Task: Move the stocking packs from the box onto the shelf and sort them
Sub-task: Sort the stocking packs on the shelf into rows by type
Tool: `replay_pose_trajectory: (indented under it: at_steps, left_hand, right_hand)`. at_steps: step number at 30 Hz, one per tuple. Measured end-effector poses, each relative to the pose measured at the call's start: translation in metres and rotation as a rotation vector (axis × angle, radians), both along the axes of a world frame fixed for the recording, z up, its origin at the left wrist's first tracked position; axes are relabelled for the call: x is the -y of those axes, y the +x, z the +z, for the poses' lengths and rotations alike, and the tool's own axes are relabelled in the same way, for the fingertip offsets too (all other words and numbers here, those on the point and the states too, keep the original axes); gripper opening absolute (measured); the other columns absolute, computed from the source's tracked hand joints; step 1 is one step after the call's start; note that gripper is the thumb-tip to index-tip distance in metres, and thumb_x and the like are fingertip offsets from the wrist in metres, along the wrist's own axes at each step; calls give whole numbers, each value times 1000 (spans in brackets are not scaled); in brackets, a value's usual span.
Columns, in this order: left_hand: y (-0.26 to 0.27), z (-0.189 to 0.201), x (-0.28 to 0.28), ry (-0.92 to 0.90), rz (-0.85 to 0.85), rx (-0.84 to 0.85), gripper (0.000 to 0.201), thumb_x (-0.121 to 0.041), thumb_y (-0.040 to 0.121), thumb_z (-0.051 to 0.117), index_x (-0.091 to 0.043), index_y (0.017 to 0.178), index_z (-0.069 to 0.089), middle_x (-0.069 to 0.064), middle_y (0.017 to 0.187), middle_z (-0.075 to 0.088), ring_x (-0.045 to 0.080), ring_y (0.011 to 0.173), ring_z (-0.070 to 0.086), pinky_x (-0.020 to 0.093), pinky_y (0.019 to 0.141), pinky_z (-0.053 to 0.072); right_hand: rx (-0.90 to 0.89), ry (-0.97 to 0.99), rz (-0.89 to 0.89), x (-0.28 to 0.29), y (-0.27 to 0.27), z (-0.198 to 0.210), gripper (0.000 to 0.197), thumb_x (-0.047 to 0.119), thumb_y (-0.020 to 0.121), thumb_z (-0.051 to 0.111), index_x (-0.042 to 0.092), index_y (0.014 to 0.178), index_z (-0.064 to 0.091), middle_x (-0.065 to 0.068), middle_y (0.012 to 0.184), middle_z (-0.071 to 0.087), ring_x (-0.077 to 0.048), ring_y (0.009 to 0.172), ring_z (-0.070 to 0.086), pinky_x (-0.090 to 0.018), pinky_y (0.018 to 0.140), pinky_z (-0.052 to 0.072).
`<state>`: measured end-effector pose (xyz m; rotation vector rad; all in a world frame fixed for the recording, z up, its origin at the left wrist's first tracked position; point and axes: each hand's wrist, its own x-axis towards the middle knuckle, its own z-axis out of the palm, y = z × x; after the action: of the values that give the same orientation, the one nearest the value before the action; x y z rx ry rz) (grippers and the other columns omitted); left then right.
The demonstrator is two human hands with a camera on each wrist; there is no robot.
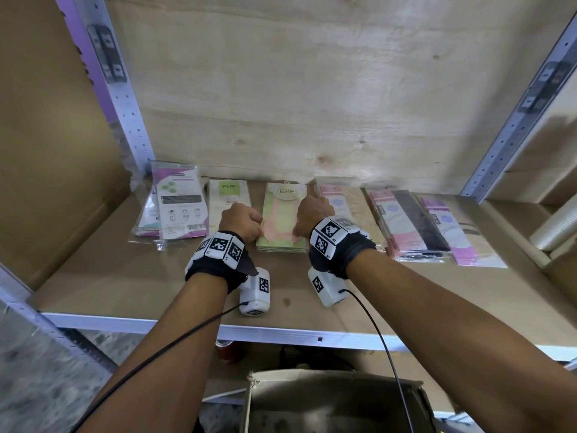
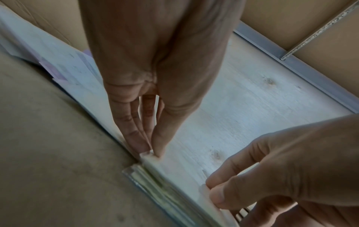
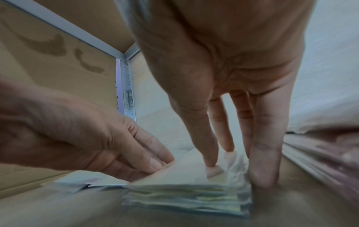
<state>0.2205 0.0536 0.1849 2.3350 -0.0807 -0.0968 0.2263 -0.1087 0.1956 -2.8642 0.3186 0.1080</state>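
Note:
Several stacks of stocking packs lie in a row along the back of the shelf (image 1: 162,285). Both hands are at the middle stack, green-and-pink packs (image 1: 282,220) with a round ENE label. My left hand (image 1: 259,233) pinches the near left corner of the top pack (image 2: 149,155) between thumb and fingers. My right hand (image 1: 298,230) pinches the near right corner; its thumb (image 3: 210,164) lies on top and its fingers (image 3: 262,176) run down the stack's right side (image 3: 186,198). The cardboard box (image 1: 327,398) stands open below the shelf, its inside dark.
Left of my hands lie a purple-and-white stack (image 1: 178,207) and a green ENE stack (image 1: 229,195). To the right are pink-beige (image 1: 349,204), pink-black (image 1: 409,223) and purple (image 1: 449,232) stacks. Metal uprights (image 1: 125,98) flank the bay. A white roll (image 1: 555,226) lies far right.

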Motion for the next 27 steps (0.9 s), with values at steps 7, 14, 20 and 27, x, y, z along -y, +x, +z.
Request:
replay_pose_trajectory:
  at_steps: [7,14,20,27]
  left_hand:
    - [-1,0,-1,-23,3,-18,39,-3,81,76,-7,120,72,15,125,70,28,121,61,32,109,46]
    - [-6,3,-4,-43,19,17,26,-4,82,75,-6,107,78,13,113,74,29,113,66,26,96,51]
    - [0,30,-32,-172,169,143,25,0,85,62,-8,102,79,14,109,75,36,110,66,43,97,55]
    - [8,34,-87,-303,339,161,24,-4,87,57,-6,98,78,20,106,75,41,106,67,48,94,56]
  right_hand:
    - [19,-11,5,1,2,-1,33,14,82,77,4,108,59,-15,120,59,-26,90,52,-30,68,43]
    - [4,-27,44,3,4,0,23,13,83,75,9,94,55,-13,113,58,-22,84,46,-25,49,32]
    - [145,-20,94,-17,7,26,7,11,81,61,7,75,59,-9,85,60,-28,74,58,-34,70,49]
    - [24,451,186,-77,43,29,29,19,85,70,14,113,69,-9,108,70,-25,81,69,-40,86,60]
